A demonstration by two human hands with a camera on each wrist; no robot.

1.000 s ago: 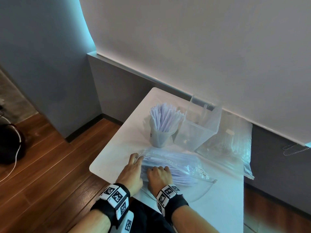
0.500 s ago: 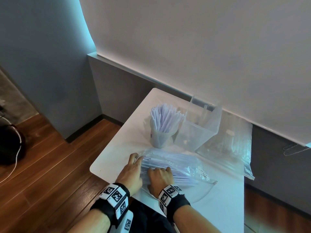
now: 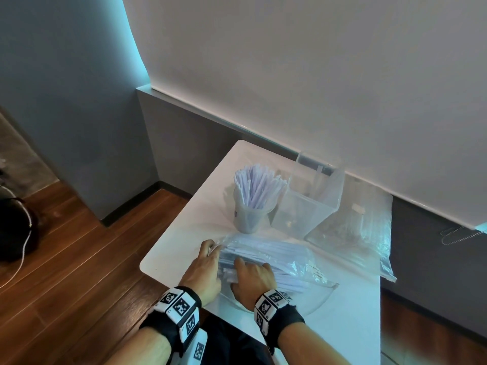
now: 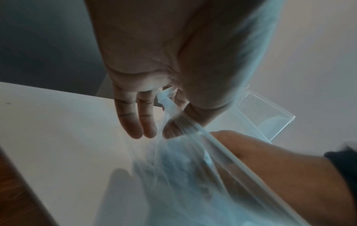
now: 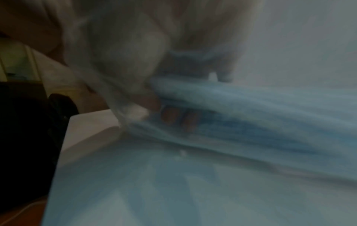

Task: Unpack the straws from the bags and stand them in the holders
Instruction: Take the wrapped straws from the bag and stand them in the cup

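A clear bag of white straws [image 3: 287, 262] lies across the near part of the white table [image 3: 181, 233], its open end towards me. My left hand [image 3: 204, 263] is at that mouth. In the left wrist view its thumb and forefinger pinch the bag's edge [image 4: 167, 99] while the other fingers [image 4: 139, 119] stay straight. My right hand [image 3: 254, 276] reaches into the mouth, and its fingers [image 5: 179, 117] curl round a bundle of straws [image 5: 251, 110]. Behind the bag stand a grey cup [image 3: 247, 219] full of upright straws [image 3: 257, 187] and a clear square holder [image 3: 308, 204].
A second clear bag [image 3: 363, 233] lies flat at the back right, partly over the table's edge. The table's left front corner [image 3: 147, 264] is close to my left hand. A wall runs right behind the holders. Wooden floor lies to the left.
Both hands stay at the bag's mouth. The right hand has shifted only slightly to the right; the bag and holders have not moved.
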